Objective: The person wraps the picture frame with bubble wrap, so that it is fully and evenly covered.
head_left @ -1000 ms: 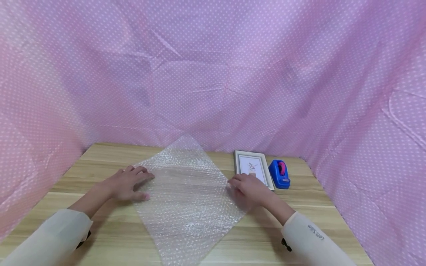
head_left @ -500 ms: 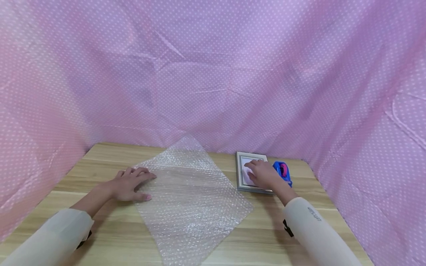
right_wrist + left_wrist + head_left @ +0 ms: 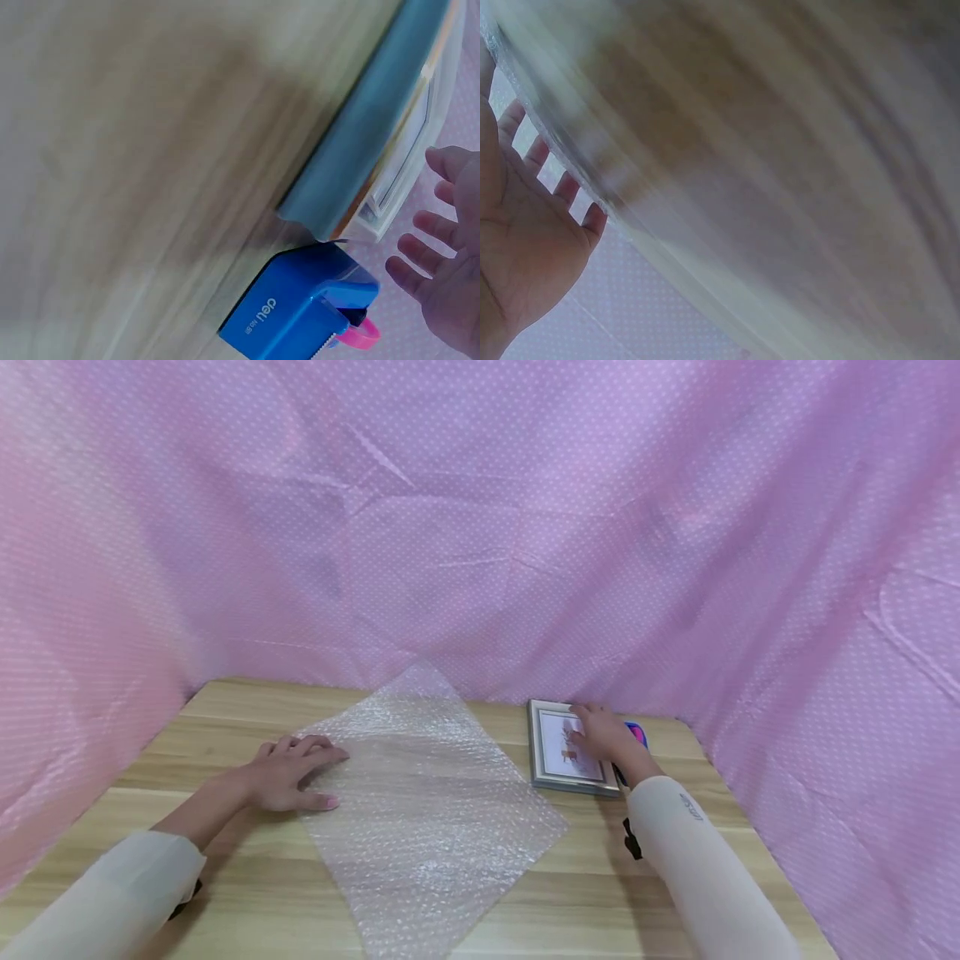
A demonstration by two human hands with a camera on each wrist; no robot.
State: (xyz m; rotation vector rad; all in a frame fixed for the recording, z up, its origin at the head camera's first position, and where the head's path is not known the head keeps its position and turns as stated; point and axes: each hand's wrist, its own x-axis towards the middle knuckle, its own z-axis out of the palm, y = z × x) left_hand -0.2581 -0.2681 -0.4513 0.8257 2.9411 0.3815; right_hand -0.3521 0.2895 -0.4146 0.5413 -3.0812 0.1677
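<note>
A sheet of clear bubble wrap (image 3: 427, 810) lies flat on the table, one corner toward the back. My left hand (image 3: 287, 778) rests on its left corner with fingers spread; the left wrist view shows those fingers (image 3: 568, 186) along the sheet's edge. To the right of the wrap, a picture frame (image 3: 552, 745) with a plant print lies face up. My right hand (image 3: 602, 735) is over the frame's right side, fingers loosely extended and holding nothing; whether they touch it I cannot tell. Beside the frame stands a blue tape dispenser (image 3: 300, 300), mostly hidden by that hand in the head view.
The wooden table (image 3: 247, 885) carries all these things. Pink dotted cloth (image 3: 465, 543) hangs behind it and on both sides. A pink tape core (image 3: 360, 335) sits in the dispenser, close against the frame's edge.
My right hand has left the wrap's right corner and moved right and back, across the picture frame to its right side. The left hand stays in place.
</note>
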